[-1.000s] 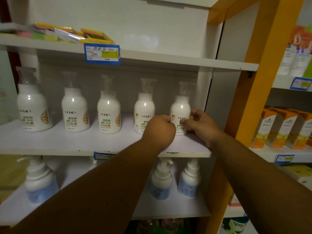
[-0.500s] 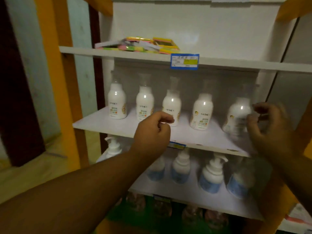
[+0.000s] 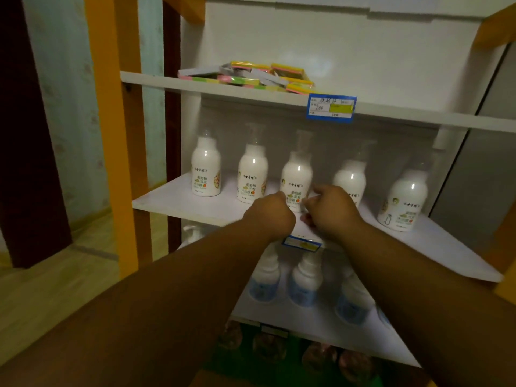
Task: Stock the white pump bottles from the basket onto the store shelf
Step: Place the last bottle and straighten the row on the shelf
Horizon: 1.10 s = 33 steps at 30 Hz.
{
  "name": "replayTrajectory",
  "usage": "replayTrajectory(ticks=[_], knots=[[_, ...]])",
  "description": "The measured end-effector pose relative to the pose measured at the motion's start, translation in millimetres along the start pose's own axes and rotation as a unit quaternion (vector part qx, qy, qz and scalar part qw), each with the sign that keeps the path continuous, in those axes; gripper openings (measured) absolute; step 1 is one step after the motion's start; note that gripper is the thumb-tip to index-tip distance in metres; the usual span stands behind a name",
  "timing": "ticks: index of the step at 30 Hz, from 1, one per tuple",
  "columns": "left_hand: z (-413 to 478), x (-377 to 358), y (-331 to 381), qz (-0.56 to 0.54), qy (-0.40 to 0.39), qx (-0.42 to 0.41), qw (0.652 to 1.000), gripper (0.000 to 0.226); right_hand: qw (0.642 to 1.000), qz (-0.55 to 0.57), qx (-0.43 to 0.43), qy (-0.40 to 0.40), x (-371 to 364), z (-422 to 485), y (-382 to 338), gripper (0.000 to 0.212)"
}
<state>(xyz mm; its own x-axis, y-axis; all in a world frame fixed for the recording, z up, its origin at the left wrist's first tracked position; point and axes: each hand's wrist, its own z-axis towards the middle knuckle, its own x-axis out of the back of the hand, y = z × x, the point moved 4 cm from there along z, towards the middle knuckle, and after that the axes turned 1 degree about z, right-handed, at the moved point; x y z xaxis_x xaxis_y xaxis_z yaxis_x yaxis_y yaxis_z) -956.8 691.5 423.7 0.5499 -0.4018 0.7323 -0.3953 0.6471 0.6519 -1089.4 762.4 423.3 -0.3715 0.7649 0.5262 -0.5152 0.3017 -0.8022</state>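
Five white pump bottles stand in a row on the white middle shelf (image 3: 173, 203). The leftmost bottle (image 3: 206, 171) and the rightmost bottle (image 3: 403, 199) stand untouched. Both my hands are at the third bottle (image 3: 296, 177). My left hand (image 3: 269, 216) has its fingers curled against the bottle's lower left side. My right hand (image 3: 332, 210) is curled against its lower right side. The bottle's base is hidden behind my hands. The basket is out of view.
Colourful flat packets (image 3: 251, 76) lie on the upper shelf, above a blue price tag (image 3: 331, 107). Blue-labelled pump bottles (image 3: 305, 286) fill the lower shelf. An orange post (image 3: 117, 135) stands at the shelf's left. Another tag (image 3: 301, 243) sits on the middle shelf's edge.
My hands let go of the rightmost bottle, moved left through the air and now close round the third bottle. My view turned left and pulled back.
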Motion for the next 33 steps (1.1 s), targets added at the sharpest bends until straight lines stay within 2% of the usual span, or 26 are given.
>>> replayTrajectory(ticks=[2, 5, 10, 17, 25, 30, 33], knots=[[6.0, -3.5, 0.7, 0.033, -0.007, 0.006, 0.999, 0.029, 0.999, 0.028, -0.029, 0.014, -1.9, 2.0, 6.8, 0.034], [9.7, -5.6, 0.6, 0.047, 0.002, 0.004, 0.999, 0.034, 0.999, 0.026, -0.016, 0.024, -5.2, 4.2, 8.5, 0.015], [10.8, -10.8, -3.7, 0.069, 0.027, -0.004, 0.997, 0.036, 1.0, 0.022, -0.005, 0.018, -8.0, 3.7, 6.4, 0.009], [7.3, -10.3, -1.2, 0.095, 0.036, -0.01, 0.995, 0.046, 0.999, -0.006, 0.014, 0.035, -6.1, -1.4, 8.1, 0.02], [7.8, -11.7, -3.0, 0.098, 0.026, -0.012, 0.995, 0.048, 0.993, -0.078, 0.055, 0.065, -5.8, -4.5, 7.3, 0.019], [7.3, -12.1, -7.3, 0.03, 0.021, -0.01, 0.999, 0.045, 0.992, -0.067, 0.069, 0.084, -1.7, -11.0, 1.7, 0.022], [-5.1, -5.7, -7.1, -0.082, 0.093, -0.039, 0.992, 0.044, 0.974, 0.017, 0.14, 0.176, 24.5, -35.4, -6.9, 0.017]])
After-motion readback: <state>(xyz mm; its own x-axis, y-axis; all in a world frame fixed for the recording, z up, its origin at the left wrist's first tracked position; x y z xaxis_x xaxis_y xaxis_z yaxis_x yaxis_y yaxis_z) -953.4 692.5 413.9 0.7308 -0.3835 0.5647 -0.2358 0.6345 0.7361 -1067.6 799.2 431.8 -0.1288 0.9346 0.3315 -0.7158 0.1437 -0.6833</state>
